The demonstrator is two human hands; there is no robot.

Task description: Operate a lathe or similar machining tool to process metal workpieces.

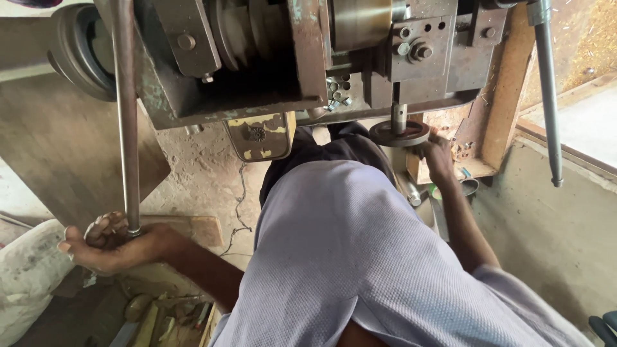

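A worn metal machine [270,58] with bolts and pulleys fills the top of the view. A long steel lever rod [126,115] hangs down from it at the left. My left hand [109,247] cups the rod's lower end, palm up, with the fingers curled around it. Under the machine's right part sits a small round handwheel [400,133] on a short shaft. My right hand [438,157] grips that wheel's rim from the right. My lavender shirt [360,257] covers the middle of the view.
A second steel rod [547,96] hangs at the right, beside a wooden board [509,83]. A white sack [26,276] lies at lower left, with scraps and tools [160,315] on the dusty floor. A chipped yellow plate [260,136] hangs below the machine.
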